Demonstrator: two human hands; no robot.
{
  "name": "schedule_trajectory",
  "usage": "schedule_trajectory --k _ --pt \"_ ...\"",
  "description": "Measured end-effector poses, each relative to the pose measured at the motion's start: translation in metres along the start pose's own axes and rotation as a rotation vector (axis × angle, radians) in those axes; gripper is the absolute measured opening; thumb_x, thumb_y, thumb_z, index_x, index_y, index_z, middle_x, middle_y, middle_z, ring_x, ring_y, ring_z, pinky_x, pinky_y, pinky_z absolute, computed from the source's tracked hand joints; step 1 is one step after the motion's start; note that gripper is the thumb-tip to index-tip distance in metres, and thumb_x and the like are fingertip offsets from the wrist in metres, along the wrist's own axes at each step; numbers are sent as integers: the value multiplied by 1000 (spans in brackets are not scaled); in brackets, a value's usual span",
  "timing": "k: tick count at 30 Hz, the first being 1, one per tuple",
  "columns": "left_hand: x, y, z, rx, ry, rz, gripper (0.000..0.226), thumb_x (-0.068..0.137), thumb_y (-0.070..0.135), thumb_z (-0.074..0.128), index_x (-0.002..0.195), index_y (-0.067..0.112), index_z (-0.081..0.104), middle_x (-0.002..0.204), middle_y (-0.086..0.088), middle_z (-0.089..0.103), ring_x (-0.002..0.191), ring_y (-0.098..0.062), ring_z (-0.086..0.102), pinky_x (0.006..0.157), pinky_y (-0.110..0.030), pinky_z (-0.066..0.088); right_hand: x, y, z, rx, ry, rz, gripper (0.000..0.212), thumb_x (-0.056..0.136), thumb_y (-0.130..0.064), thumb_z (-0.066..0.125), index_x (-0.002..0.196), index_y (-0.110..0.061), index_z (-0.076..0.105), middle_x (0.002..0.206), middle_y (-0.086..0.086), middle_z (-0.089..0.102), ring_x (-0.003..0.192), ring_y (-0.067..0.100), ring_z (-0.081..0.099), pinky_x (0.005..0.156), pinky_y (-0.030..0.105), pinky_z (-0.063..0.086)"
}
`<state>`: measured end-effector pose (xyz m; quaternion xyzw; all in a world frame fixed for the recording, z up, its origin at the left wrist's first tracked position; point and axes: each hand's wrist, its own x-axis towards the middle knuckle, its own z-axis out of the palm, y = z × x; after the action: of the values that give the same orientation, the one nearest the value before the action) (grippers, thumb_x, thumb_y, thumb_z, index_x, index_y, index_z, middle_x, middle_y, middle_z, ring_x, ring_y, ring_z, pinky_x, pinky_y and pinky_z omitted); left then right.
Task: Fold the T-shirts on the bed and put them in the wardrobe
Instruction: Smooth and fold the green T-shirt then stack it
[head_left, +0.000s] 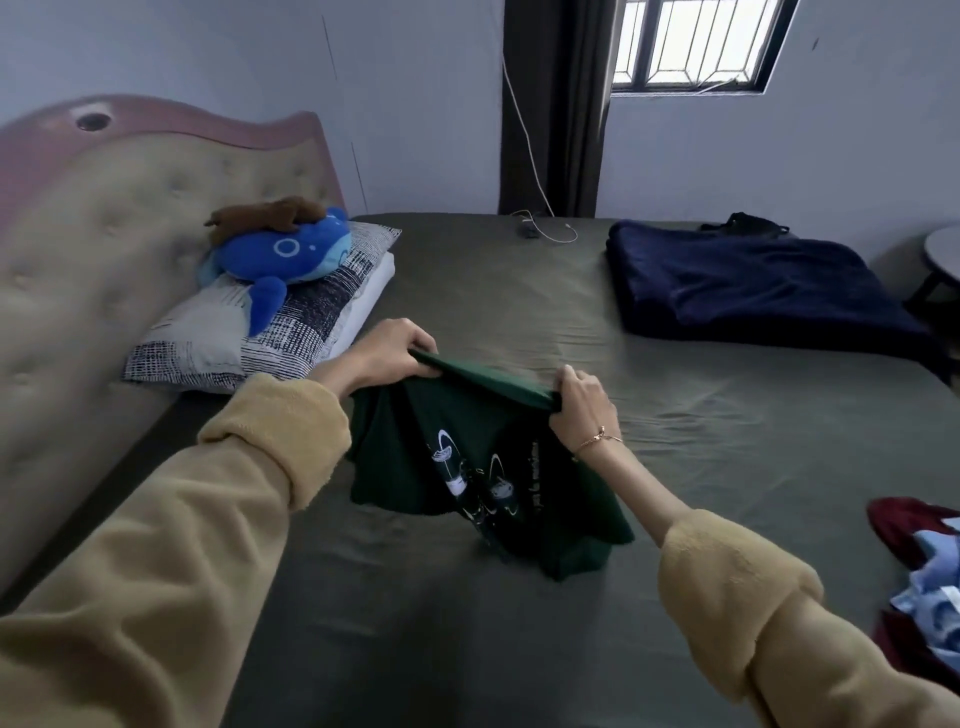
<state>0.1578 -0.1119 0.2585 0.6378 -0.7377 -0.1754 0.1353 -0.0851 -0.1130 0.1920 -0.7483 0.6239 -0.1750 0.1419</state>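
The left hand (387, 353) was curled around one end of the upper edge of a dark green T-shirt (415, 457), and the right hand (582, 397) was closed on the other end of that edge, so that the edge was stretched between the two hands. A thin bracelet (597, 440) was worn on the right wrist, and both arms were covered by tan fleece sleeves (223, 499). The T-shirt was held above the bed (467, 280), its white printed design facing the camera and its lower part draped onto the olive-green sheet. At the right edge of the view, on the bed, a heap of dark red and light blue garments (922, 561) was seen, only partly in frame. Farther off, a folded navy blanket (753, 291) was laid at the bed's far right. To the left, patterned pillows (249, 332) were stacked against the padded headboard (104, 218), and a blue plush toy (285, 254) with a brown plush toy (270, 212) on top was set on them. A white cable (550, 231) was lying at the far side of the bed below a barred window (691, 44).
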Motion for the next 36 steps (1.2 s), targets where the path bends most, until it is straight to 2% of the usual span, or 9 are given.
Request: schedule_trajectory --k 3,8,12,16,22,24,29,33,36 --pt "-4 -15 -10 9 31 -33 5 80 15 72 84 11 73 75 -1 64 76 -13 56 66 -22 36 5 10 2 9 48 81 29 79 4 54 105 -6 50 114 11 49 110 30 48 79 36 43" --pt "-10 -28 -10 27 14 -71 4 82 16 70 82 13 72 73 2 62 76 -13 55 65 -22 36 8 13 9 15 75 175 28 82 7 51 107 -6 51 114 12 49 110 29 48 69 32 38" --pt "-12 -41 -9 24 -20 -110 6 83 13 66 85 14 72 82 -2 66 83 -16 59 74 -26 40 11 12 15 -57 100 214 29 83 5 52 110 -7 54 118 11 49 115 27 44 79 36 43" --pt "-17 -55 -13 38 -33 -135 7 85 9 65 87 12 70 83 -1 63 85 -17 57 75 -24 36 12 8 21 -41 83 276 28 86 4 48 109 -10 57 117 10 52 106 32 56 77 34 42" --pt "-23 -78 -13 103 34 -239 7 90 15 60 86 12 65 90 -7 60 89 -23 55 73 -25 34 21 -7 32 139 72 367 23 89 5 40 108 -1 51 108 24 60 101 39 57 72 36 41" --pt "-23 -84 -13 44 45 -300 16 94 15 54 93 5 66 98 -14 63 95 -28 56 75 -27 36 23 -10 32 205 97 333 18 92 -1 40 105 4 51 108 29 58 101 41 54 73 37 37" --pt "-16 -89 -4 -76 41 -361 29 98 17 48 118 4 63 122 -17 61 114 -32 53 90 -30 39 16 -9 27 244 158 251 37 82 -7 60 114 6 46 119 23 44 107 36 47 88 34 38" --pt "-7 -81 -1 -149 40 -323 28 98 21 48 112 5 66 115 -16 64 108 -31 57 85 -29 39 14 -7 20 212 302 343 29 81 5 53 109 4 49 114 24 53 107 39 51 86 39 40" --pt "-2 -75 1 -125 -1 -309 30 96 26 52 106 4 69 110 -16 67 107 -31 58 88 -30 41 13 -6 20 216 284 468 27 85 2 45 111 3 52 114 26 57 107 40 54 85 40 42"
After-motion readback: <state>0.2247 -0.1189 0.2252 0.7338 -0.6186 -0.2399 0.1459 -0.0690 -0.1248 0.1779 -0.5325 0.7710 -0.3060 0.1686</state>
